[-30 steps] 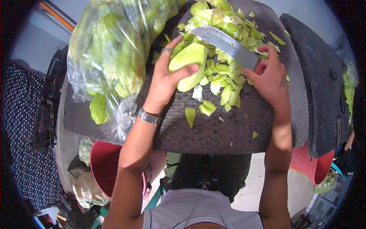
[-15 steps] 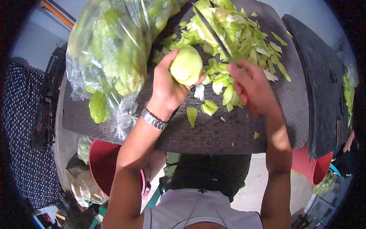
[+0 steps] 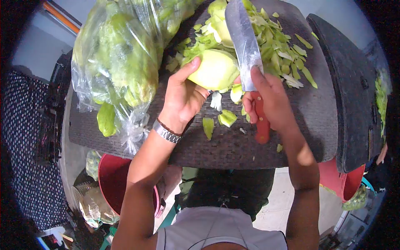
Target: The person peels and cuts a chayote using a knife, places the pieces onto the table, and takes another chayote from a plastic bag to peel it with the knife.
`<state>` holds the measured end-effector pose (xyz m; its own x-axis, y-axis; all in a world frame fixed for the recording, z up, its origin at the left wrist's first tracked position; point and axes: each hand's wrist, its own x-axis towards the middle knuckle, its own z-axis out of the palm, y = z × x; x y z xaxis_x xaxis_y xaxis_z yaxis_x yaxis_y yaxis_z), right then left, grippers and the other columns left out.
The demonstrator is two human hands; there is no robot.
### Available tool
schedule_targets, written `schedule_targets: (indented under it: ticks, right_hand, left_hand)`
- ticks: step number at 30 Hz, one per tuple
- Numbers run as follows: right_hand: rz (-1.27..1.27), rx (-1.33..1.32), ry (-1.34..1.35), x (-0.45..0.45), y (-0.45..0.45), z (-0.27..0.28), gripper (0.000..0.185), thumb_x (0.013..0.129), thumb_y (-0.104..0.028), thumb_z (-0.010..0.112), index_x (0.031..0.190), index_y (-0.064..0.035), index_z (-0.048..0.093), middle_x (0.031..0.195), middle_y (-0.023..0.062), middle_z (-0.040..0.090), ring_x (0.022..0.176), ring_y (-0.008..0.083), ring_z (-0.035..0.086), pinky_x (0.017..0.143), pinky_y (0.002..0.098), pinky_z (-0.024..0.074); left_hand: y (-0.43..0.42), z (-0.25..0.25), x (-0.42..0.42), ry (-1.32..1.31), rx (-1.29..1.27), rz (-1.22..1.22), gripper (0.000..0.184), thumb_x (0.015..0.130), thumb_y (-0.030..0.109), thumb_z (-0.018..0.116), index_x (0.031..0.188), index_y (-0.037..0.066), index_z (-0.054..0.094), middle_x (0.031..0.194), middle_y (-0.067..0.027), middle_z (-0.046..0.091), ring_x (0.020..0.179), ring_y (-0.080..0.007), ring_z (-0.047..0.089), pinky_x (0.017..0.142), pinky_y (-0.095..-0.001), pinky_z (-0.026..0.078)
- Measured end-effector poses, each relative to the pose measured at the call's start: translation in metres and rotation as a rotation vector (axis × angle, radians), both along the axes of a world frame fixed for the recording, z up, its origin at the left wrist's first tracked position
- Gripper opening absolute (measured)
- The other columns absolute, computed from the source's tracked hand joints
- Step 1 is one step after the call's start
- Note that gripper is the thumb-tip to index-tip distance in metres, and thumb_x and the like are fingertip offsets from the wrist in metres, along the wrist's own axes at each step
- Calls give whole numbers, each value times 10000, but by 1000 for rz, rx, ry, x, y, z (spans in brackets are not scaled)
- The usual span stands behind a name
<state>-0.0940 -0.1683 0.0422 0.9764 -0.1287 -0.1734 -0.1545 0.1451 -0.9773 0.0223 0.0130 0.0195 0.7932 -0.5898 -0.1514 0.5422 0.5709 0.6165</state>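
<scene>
In my left hand [image 3: 183,93] sits a pale green peeled chayote [image 3: 214,70], its long side turned across the palm, the fingers curled beneath it. My right hand [image 3: 271,98] grips the red-orange handle of a broad-bladed knife [image 3: 243,46]. The blade points away from me with its flat face toward the camera, close beside the chayote's right end; whether they touch I cannot tell. Behind them lies a heap of green peelings [image 3: 277,50], with peeled chayotes [image 3: 218,10] at its far left. Loose peel pieces [image 3: 227,118] are scattered nearer to me.
A clear plastic bag of unpeeled chayotes [image 3: 125,54] fills the left of the woven-topped table [image 3: 200,150], one chayote [image 3: 107,119] beside its knot. Red buckets stand below, left [image 3: 112,175] and right [image 3: 343,183]. A dark chair [image 3: 350,91] is at the right edge.
The knife has turned from edge-on to showing its flat face, and its handle is now visible. The chayote has rotated from upright to sideways in my left hand.
</scene>
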Motion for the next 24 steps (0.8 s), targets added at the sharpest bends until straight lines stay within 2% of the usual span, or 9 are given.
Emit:
schedule_targets:
  ticks: [2, 5, 8, 11, 14, 20, 24]
  right_hand:
    - [-54, 5, -8, 1, 0, 0, 514, 1100, -502, 434, 1128, -29, 635, 652, 39, 583, 413, 104, 516, 401, 255, 420]
    - [-34, -20, -59, 1, -2, -6, 512, 1096, -498, 455, 1092, -18, 632, 698, 48, 606, 423, 107, 534, 397, 260, 425]
    - [-66, 14, -59, 1, 2, -5, 445, 1087, -443, 516, 1060, -12, 625, 727, 48, 611, 427, 107, 538, 395, 269, 430]
    - [-176, -93, -24, 4, -3, -14, 357, 1076, -366, 568, 1035, -16, 625, 727, 49, 612, 420, 104, 530, 388, 272, 424]
    - [-222, -28, -53, 6, -8, -7, 283, 1064, -304, 598, 1080, -21, 606, 712, 52, 617, 402, 102, 513, 380, 270, 412]
    - [-106, -121, -104, -9, -2, 19, 357, 1058, -276, 604, 1294, -21, 520, 691, 51, 620, 428, 91, 518, 391, 266, 415]
    - [-110, -197, -68, -14, 6, 19, 365, 1053, -264, 604, 1324, -37, 515, 669, 40, 608, 438, 88, 511, 400, 271, 416]
  left_hand:
    - [-2, -1, -3, -20, 24, 16, 538, 1009, 375, 659, 1380, 0, 551, 1382, -185, 634, 1270, -324, 629, 1100, -482, 501]
    - [-1, -8, -2, -55, 11, 10, 555, 993, 397, 685, 1380, 20, 562, 1390, -177, 631, 1273, -307, 629, 1087, -459, 511]
    - [-7, -11, -8, -68, 121, 46, 566, 981, 422, 699, 1377, 36, 575, 1360, -157, 653, 1248, -289, 645, 1007, -420, 562]
    - [-1, -19, -7, -140, 332, -60, 570, 971, 412, 713, 1374, 32, 579, 1275, -140, 694, 1146, -277, 693, 890, -389, 605]
    - [-1, -4, -10, -89, 226, -224, 492, 934, 268, 783, 1315, 24, 588, 1146, -108, 717, 983, -196, 715, 678, -307, 571]
    - [10, -14, 0, -221, 135, -216, 486, 878, 211, 817, 1275, 22, 611, 1055, -89, 735, 884, -174, 716, 627, -300, 553]
    - [13, -10, 1, -245, 120, -186, 494, 845, 187, 831, 1259, 16, 622, 1047, -86, 733, 866, -168, 713, 624, -291, 554]
